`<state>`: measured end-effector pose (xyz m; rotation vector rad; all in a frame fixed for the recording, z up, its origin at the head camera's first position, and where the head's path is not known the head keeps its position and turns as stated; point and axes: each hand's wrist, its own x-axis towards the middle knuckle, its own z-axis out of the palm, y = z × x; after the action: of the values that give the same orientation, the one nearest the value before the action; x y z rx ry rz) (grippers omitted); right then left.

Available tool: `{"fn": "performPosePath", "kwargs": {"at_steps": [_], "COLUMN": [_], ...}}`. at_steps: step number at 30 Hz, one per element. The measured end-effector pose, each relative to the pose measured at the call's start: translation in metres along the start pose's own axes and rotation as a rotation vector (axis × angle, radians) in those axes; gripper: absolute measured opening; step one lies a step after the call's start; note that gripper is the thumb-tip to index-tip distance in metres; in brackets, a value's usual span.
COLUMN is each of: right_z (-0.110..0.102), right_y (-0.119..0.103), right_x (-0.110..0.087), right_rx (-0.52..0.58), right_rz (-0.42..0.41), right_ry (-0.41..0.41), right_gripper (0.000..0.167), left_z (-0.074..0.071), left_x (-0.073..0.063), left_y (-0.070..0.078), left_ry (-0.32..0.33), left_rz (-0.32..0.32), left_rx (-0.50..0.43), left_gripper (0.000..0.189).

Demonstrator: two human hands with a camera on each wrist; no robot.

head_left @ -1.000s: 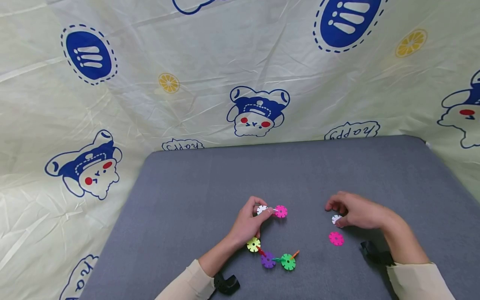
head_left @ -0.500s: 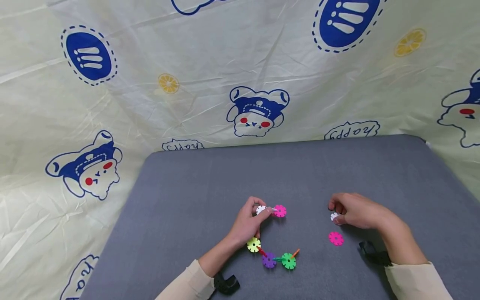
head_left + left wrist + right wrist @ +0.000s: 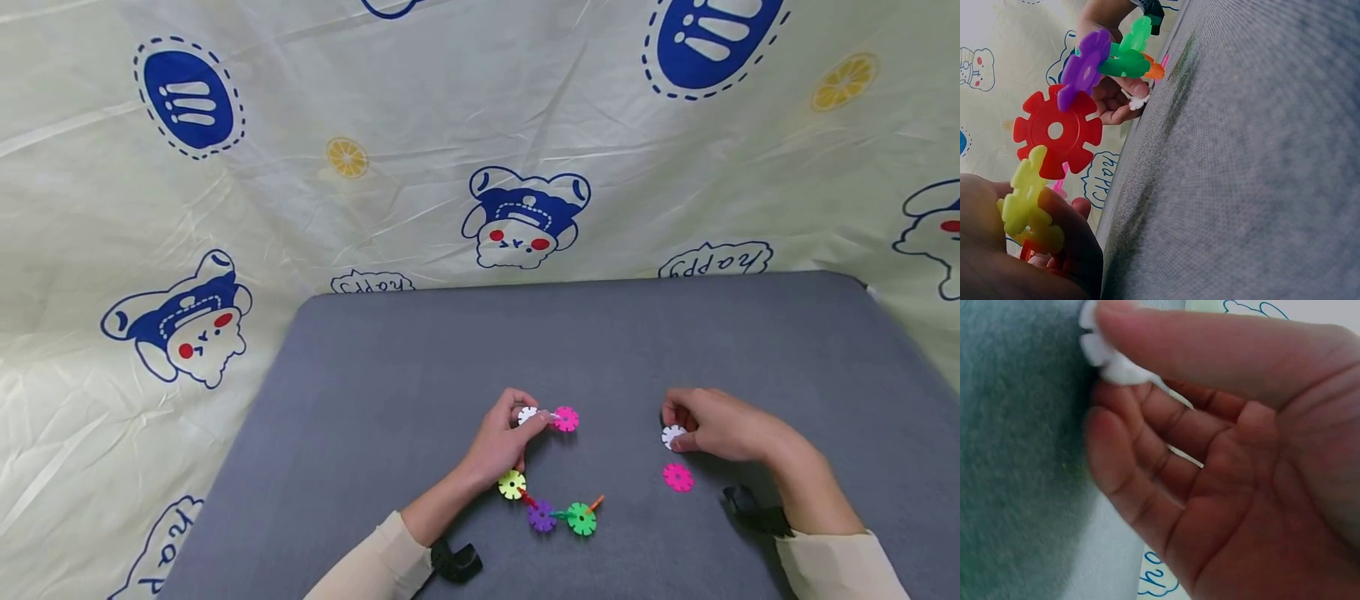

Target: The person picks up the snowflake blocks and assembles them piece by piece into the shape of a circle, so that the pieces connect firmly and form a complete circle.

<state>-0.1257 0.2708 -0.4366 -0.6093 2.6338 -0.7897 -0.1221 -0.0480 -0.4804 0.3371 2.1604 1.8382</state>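
My left hand [image 3: 493, 440] grips a chain of notched plastic snowflake discs joined edge to edge. A white disc [image 3: 527, 416] shows between thumb and fingers, with a pink disc [image 3: 566, 419] beyond the thumb. Below the hand the chain curves on through a yellow disc [image 3: 512, 484], a red disc [image 3: 1072, 137], a purple disc [image 3: 542, 517] and a green disc [image 3: 581, 520], to an orange disc [image 3: 596, 503] seen edge-on. Part of the chain is hidden by the hand. My right hand [image 3: 720, 425] pinches a single white disc [image 3: 672, 437] between thumb and fingers, low over the table.
A loose pink disc [image 3: 678, 477] lies on the grey tabletop [image 3: 420, 358] just below the right hand. Black straps with camera mounts [image 3: 457, 563] sit at both wrists. A pale printed cloth [image 3: 420, 217] hangs behind the table's far edge.
The right hand has shifted slightly right and its fingers have drawn in round the white disc. The left hand and chain hold nearly the same place; the head view has shifted slightly.
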Motion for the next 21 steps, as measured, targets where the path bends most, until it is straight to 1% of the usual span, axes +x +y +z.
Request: {"fn": "performPosePath", "kwargs": {"at_steps": [3, 6, 9, 13, 17, 19, 21], "right_z": [0.001, 0.006, 0.013, 0.024, 0.033, 0.035, 0.037], "right_y": [-0.003, -0.008, -0.014, -0.022, -0.030, -0.033, -0.037], "right_x": [0.004, 0.009, 0.015, 0.022, 0.028, 0.029, 0.030], "right_rx": [0.043, 0.137, 0.198, 0.216, 0.245, 0.256, 0.266], "right_rz": [-0.007, 0.002, -0.002, -0.040, -0.042, -0.040, -0.046], "right_ry": [0.021, 0.047, 0.093, 0.160, 0.210, 0.228, 0.239], "right_gripper": [0.021, 0.017, 0.015, 0.014, 0.011, 0.008, 0.007], "left_z": [0.000, 0.000, 0.001, 0.001, 0.001, 0.002, 0.002], "left_x": [0.000, 0.000, 0.001, 0.000, 0.000, -0.001, -0.004], "left_y": [0.001, 0.002, 0.002, 0.002, 0.002, 0.004, 0.011], "left_ry": [0.005, 0.012, 0.018, 0.021, 0.026, 0.029, 0.032], "left_rz": [0.006, 0.014, 0.022, 0.020, 0.013, 0.014, 0.019], "left_rx": [0.005, 0.015, 0.032, 0.042, 0.044, 0.045, 0.039], "left_gripper": [0.034, 0.033, 0.030, 0.025, 0.021, 0.019, 0.017]}}
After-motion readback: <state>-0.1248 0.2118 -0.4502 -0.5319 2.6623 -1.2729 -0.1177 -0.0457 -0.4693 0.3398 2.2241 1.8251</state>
